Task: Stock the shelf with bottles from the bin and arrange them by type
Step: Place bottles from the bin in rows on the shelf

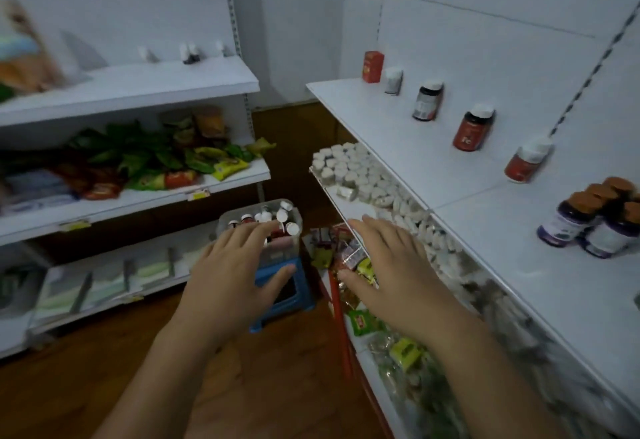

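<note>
Shop aisle: bin [292,230] of bottles [285,218] seemingly just beyond spread, empty left hand [230,274] and right hand [391,270].

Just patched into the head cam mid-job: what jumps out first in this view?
Two bare hands fill the lower middle, fingers spread and empty: the left hand reaches over the clear bin of bottles standing on a blue stool, and the right hand hovers by the lower shelves. On the right, the white top shelf carries a spaced row of bottles along its back, with a cluster of purple-labelled, orange-capped bottles nearest the camera.
</note>
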